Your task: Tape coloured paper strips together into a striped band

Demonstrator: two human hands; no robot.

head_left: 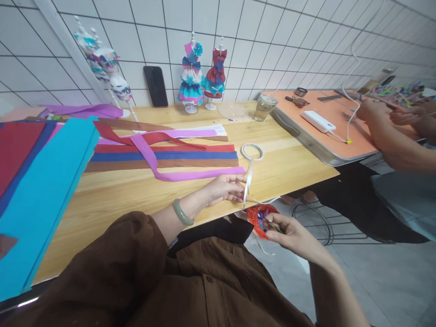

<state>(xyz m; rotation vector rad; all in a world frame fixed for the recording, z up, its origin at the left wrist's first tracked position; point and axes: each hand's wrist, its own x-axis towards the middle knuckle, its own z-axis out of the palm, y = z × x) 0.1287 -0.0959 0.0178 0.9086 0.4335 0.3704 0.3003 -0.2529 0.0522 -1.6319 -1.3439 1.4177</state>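
Observation:
My left hand (226,188) rests at the table's front edge, fingers loosely curled and apart. Its fingertips lie against a white tape strip (249,177), which runs from a tape roll (252,152) toward the edge. Past that edge, my right hand (289,232) is closed around something small and dark that I cannot make out. Directly behind it is a red plastic bag (252,217) with colourful scraps inside. A purple crepe strip (204,173) ends near my left hand. Blue (163,156), red and brown strips lie behind it.
Turquoise sheets (57,190) overhang the table at left. Small dress forms (191,84) and a phone (156,86) stand along the tiled wall. A glass cup (265,108) is near an orange table (340,122), where another person's arms (391,122) reach in from the right.

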